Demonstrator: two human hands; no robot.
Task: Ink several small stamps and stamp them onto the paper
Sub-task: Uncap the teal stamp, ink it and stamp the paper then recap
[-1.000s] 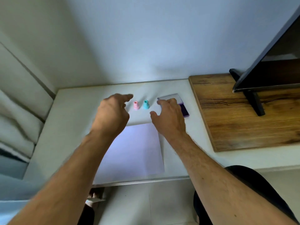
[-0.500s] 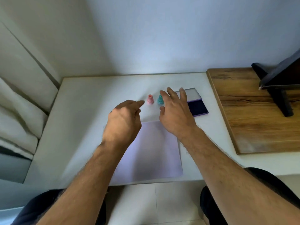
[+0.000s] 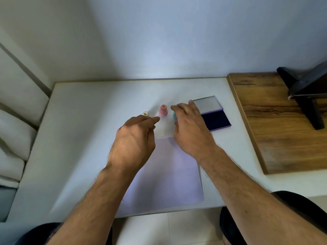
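White desk (image 3: 85,131) fills the mid-frame; a wooden board (image 3: 276,124) sits at the right edge of the frame.

Pale lilac sheet of paper (image 3: 168,174) lies centre-bottom, no marks visible on it. So, by my read, stamping hasn't started.

Open purple ink pad (image 3: 216,119) sits centre-right, just above and right of the paper's top corner. Dark inked half is nearer the camera, lid half further up the frame.

Right hand (image 3: 189,131) is centre-frame, fingers stretched up-left over the small teal plastic stamp (image 3: 174,116). Only a sliver of teal shows at the hand's left edge. Fingers look loosely curved over it; can't tell if they've actually closed on it, too blurred and mostly hidden.

Left hand (image 3: 134,140) is left of centre, fingers loosely curled, holding nothing. Its fingertips point up-right toward the stamp row.

Small pink plastic stamp (image 3: 163,110) stands upright between the two hands' fingertips, just above the left hand's tips.

Small cream-capped stamp (image 3: 145,113) stands upright at the left end of the row, just above the left hand's knuckles.

Key relation: the teal stamp is directly under the right hand and the ink pad is immediately right of that hand. Likely next move is a short lift and a shift to the right onto the dark pad. The right hand is clearly the nearer one for it.
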